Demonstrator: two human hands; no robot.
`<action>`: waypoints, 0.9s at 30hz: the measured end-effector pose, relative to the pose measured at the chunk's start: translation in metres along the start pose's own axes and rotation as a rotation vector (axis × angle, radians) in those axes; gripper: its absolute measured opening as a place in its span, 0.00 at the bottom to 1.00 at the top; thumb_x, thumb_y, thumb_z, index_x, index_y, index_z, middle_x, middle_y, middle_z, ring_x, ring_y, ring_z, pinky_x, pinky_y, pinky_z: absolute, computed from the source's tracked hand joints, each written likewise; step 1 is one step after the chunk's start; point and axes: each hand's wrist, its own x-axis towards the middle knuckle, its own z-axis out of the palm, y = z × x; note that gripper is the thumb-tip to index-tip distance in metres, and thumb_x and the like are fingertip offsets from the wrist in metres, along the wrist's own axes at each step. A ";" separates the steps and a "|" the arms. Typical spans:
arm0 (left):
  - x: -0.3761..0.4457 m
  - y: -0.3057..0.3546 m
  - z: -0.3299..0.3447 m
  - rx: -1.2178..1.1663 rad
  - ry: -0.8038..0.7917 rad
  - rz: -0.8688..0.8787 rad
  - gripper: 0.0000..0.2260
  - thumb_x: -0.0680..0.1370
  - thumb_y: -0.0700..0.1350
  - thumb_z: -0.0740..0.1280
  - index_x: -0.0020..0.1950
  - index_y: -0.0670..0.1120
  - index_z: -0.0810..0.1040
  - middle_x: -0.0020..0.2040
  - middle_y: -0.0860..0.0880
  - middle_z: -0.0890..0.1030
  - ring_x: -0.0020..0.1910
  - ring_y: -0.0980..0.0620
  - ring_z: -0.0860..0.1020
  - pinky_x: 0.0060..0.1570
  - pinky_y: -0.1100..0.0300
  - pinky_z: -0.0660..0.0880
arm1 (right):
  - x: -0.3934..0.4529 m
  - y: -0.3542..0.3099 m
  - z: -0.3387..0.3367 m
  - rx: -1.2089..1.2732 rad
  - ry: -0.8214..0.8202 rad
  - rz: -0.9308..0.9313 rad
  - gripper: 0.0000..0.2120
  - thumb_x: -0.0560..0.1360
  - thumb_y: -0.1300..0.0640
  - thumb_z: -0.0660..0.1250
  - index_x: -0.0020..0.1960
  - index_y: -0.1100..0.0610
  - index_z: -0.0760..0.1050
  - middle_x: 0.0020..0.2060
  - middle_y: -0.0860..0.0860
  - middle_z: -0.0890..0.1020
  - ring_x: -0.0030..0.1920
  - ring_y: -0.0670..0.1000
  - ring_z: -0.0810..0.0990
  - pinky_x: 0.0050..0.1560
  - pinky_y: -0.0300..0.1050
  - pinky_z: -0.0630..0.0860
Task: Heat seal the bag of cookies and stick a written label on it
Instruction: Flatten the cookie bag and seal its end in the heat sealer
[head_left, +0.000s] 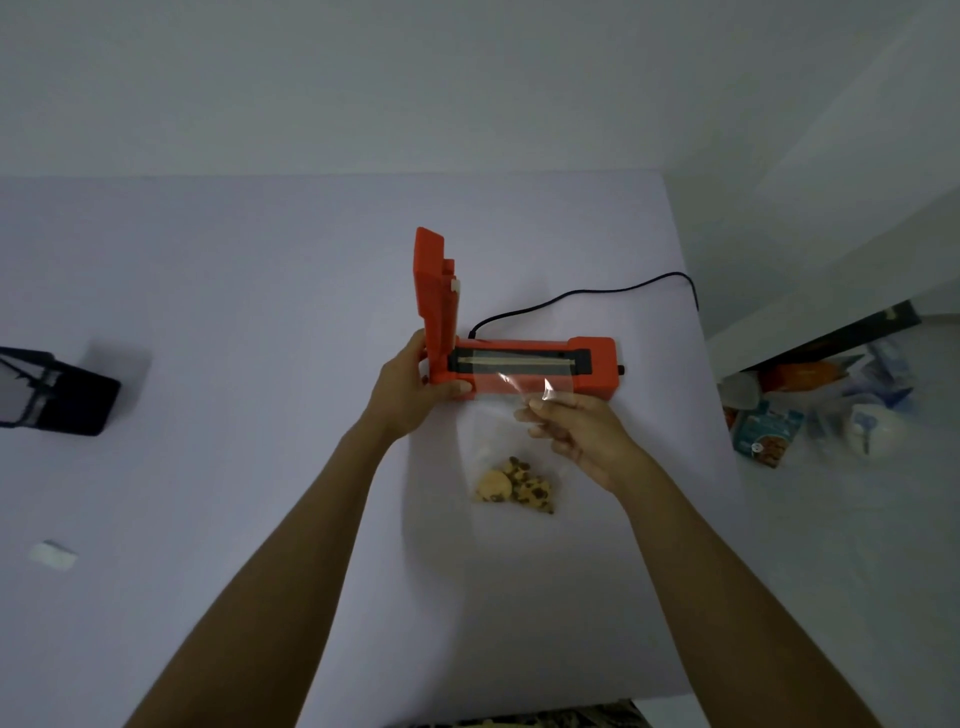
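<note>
An orange heat sealer (592, 364) stands at the middle of the white table (234, 312), its lid (435, 291) raised upright at the left end. A clear plastic bag (498, 415) lies in front of it, open end laid over the sealing strip, several cookies (514, 486) at its near end. My left hand (410, 389) grips the sealer's left end at the hinge. My right hand (571, 434) pinches the bag's upper right part, just in front of the sealer.
The sealer's black cord (587, 293) runs back and right over the table edge. A black object (57, 392) sits at the far left. A small white label piece (52, 556) lies near the left front. Packages and clutter (810, 415) lie on the floor to the right.
</note>
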 end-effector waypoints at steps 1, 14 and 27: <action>0.000 0.000 -0.001 -0.002 -0.002 -0.008 0.28 0.72 0.43 0.74 0.69 0.48 0.68 0.58 0.56 0.74 0.56 0.57 0.72 0.52 0.70 0.67 | -0.001 0.000 0.000 -0.003 0.001 -0.005 0.08 0.76 0.57 0.68 0.54 0.57 0.80 0.48 0.53 0.86 0.41 0.45 0.83 0.36 0.35 0.73; 0.002 -0.003 -0.002 -0.003 -0.027 -0.028 0.28 0.72 0.44 0.73 0.69 0.48 0.67 0.60 0.54 0.75 0.58 0.56 0.71 0.58 0.62 0.67 | -0.012 -0.001 -0.005 -0.035 0.034 -0.026 0.08 0.76 0.57 0.69 0.54 0.58 0.81 0.48 0.52 0.87 0.40 0.45 0.83 0.35 0.35 0.72; -0.013 -0.016 0.012 -0.029 0.117 -0.112 0.37 0.73 0.50 0.73 0.75 0.47 0.57 0.71 0.48 0.69 0.67 0.48 0.70 0.63 0.50 0.71 | -0.030 0.011 0.000 -0.054 0.038 -0.056 0.06 0.76 0.56 0.68 0.51 0.53 0.82 0.48 0.50 0.87 0.40 0.46 0.83 0.40 0.39 0.71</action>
